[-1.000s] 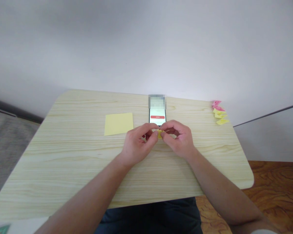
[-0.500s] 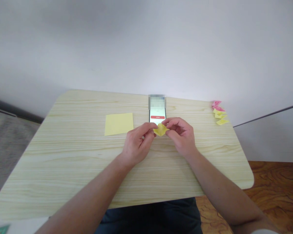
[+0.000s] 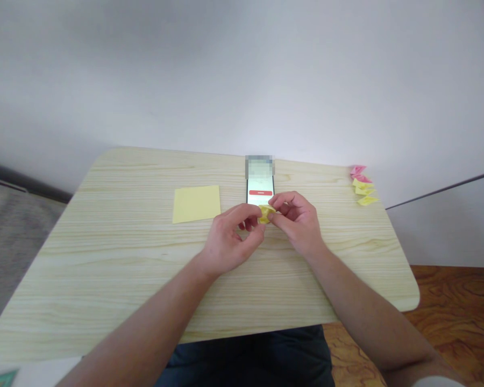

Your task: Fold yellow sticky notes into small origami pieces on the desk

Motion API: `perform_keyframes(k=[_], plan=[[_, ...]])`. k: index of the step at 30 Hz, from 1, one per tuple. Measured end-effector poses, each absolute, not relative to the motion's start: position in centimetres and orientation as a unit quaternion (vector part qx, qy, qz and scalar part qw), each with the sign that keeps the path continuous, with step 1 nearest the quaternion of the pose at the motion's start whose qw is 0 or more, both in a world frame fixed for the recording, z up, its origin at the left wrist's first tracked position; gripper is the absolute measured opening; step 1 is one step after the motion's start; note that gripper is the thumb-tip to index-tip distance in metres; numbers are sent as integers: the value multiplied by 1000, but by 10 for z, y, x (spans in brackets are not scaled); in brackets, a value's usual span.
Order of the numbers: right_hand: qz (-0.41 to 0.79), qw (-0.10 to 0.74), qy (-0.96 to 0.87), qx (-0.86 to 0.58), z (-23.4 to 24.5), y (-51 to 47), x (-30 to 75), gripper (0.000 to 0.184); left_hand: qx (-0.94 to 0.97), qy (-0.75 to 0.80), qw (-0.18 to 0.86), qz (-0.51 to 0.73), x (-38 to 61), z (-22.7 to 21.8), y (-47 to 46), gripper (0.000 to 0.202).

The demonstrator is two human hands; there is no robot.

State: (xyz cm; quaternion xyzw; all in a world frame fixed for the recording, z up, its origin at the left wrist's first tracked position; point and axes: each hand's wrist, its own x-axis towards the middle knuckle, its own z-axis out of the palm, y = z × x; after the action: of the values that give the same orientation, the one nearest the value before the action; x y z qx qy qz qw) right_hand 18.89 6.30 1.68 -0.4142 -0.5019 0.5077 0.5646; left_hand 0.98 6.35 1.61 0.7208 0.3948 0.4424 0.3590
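Showing creased, bright yellow faces and a pale upper rim, one small folded paper [image 3: 265, 214] sits between two hands, in front of the phone's near end, over the middle of the desk [image 3: 125, 258]. Contact with the desktop cannot be told.

Right hand [image 3: 300, 224]: thumb lies on the paper's near face, forefinger at its upper right; the two are clamped on it. Left hand [image 3: 229, 236]: forefinger tip meets the paper's left edge; thumb tip stands apart, just below; remaining fingers curl behind, partly hidden.

Counts, outward: one phone [image 3: 260, 192], screen lit with one red bar, reaching toward the far edge. One flat yellow sheet [image 3: 196, 204], left of the phone, apart from the left hand. At the far right corner, a row of folded pieces: one pink piece [image 3: 360, 173], apparently, and at least two yellow pieces [image 3: 367, 200]; overlap blurs the exact number.
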Motion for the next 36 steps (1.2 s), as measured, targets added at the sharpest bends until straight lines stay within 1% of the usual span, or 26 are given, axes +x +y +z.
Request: perform_keyframes(k=[2, 6, 9, 12, 15, 18, 20, 22, 32, 36], plan=[[512, 560, -506, -410, 16, 62, 189, 24, 688, 423, 386, 446, 10, 16, 66, 11], [520, 540, -525, -404, 14, 59, 189, 27, 620, 456, 461, 442, 11, 14, 72, 22], [522, 520, -540, -407, 14, 58, 189, 27, 596, 448, 519, 418, 11, 13, 75, 15], [516, 513, -548, -412, 15, 58, 188, 28, 575, 449, 542, 417, 12, 15, 76, 8], [502, 517, -548, -423, 15, 58, 188, 31, 548, 441, 559, 439, 12, 18, 77, 6], [507, 493, -551, -443, 13, 59, 190, 24, 525, 437, 575, 450, 12, 19, 77, 6], [522, 472, -547, -454, 12, 60, 191, 17, 521, 439, 578, 449, 12, 19, 77, 6], [529, 470, -539, -457, 11, 60, 192, 14, 529, 441, 573, 444, 11, 19, 77, 6], [530, 486, -538, -440, 13, 62, 190, 18, 571, 442, 544, 426, 11, 22, 75, 10], [501, 479, -557, -457, 10, 62, 190, 16, 584, 457, 512, 433, 12, 20, 74, 10]])
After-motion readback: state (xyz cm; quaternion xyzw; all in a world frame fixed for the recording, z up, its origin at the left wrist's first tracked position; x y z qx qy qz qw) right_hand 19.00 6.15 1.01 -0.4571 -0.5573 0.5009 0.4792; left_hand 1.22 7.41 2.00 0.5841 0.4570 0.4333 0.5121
